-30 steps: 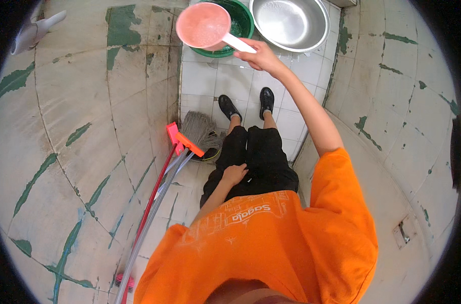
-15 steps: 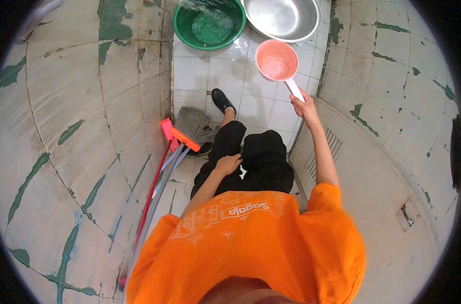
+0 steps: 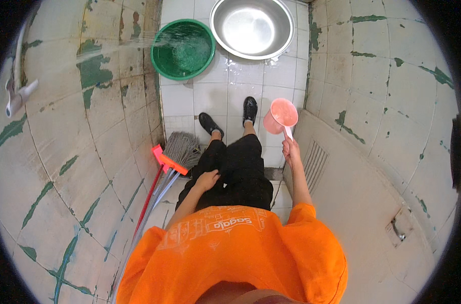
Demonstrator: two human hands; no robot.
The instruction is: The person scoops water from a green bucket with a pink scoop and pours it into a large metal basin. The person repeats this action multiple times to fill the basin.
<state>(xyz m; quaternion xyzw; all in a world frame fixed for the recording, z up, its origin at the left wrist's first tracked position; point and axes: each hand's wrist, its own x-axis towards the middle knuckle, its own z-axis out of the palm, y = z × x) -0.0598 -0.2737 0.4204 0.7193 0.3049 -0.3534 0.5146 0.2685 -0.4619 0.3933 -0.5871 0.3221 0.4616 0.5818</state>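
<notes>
My right hand is closed around the handle of a pink water dipper. The dipper hangs in the air beside my right shoe, its mouth facing up, with what looks like water inside. Down at my left thigh, my left hand has its fingers curled on the black trousers. Farther off on the tiles, a spray of water falls into a green basin. A wide metal basin touches or nearly touches its right side.
A mop and an orange-headed floor tool lean along the left wall. Above them on that wall is a tap. A pale door with a vent and latch stands at the right. The floor tiles look wet.
My right hand has drawn the dipper back toward me, away from the metal basin. My right foot now shows on the tiles beside the left one. The view has shifted, bringing the tap in.
</notes>
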